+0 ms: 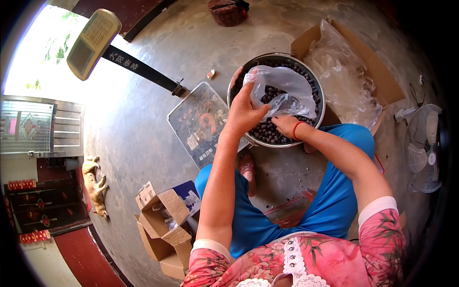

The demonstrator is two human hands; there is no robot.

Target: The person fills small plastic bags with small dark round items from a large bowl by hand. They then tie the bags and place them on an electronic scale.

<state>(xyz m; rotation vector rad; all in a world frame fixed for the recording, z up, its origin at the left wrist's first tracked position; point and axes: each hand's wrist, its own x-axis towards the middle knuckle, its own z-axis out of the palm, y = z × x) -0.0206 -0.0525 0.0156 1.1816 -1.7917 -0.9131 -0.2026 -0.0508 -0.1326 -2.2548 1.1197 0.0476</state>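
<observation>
A round metal basin (322, 95) in front of me holds many small, dark, round nuts or fruits (268, 135). Over them a clear plastic bag (292, 82) is spread wide, its mouth facing me, and dark balls show inside or through it. My left hand (245, 109) grips the bag's left side, thumb toward the middle and fingers up along its edge. Wearing a red cord bracelet, my right hand (287, 126) is down at the basin's near side, against the dark balls and just below the bag's lower edge. Its fingers are curled, their tips partly hidden.
A platform scale (196, 125) with a display on a post (143, 69) stands left of the basin. An open carton (382, 79) of clear plastic bags (337, 67) is at right, beside a fan (423, 148). More cartons (165, 225) sit lower left; a dog (94, 186) lies farther left.
</observation>
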